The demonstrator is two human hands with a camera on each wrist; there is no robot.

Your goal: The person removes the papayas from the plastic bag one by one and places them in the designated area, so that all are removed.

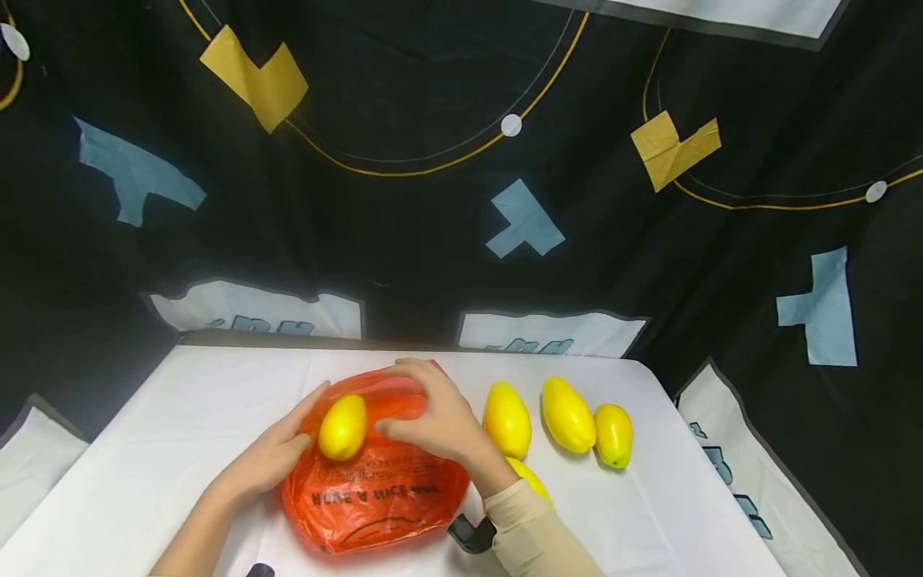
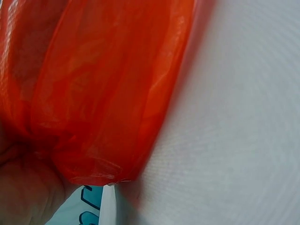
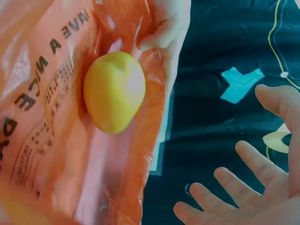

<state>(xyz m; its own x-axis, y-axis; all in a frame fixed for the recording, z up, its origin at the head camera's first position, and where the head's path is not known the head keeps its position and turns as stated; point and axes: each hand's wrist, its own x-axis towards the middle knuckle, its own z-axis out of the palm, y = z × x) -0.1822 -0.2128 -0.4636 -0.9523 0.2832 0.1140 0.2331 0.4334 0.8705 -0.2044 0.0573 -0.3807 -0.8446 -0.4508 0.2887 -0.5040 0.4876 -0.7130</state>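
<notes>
A red plastic bag point(image 1: 389, 513) with dark printed lettering lies on the white table. My left hand point(image 1: 270, 457) grips the bag's left edge, its thumb over the plastic; the left wrist view shows the bag point(image 2: 112, 84) gathered at that hand point(image 2: 28, 192). One yellow mango point(image 1: 342, 427) is at the bag's mouth, between my two hands. Over the bag's far right side is my right hand point(image 1: 436, 417), fingers spread. In the right wrist view that hand point(image 3: 272, 197) holds nothing and stands apart from the mango point(image 3: 114, 91).
Right of the bag, three yellow mangoes point(image 1: 568, 415) lie on the white table point(image 1: 649, 513). Another mango point(image 1: 530, 479) is partly hidden by my right forearm. A black cloth point(image 1: 418, 240) with tape pieces hangs behind the table's far edge.
</notes>
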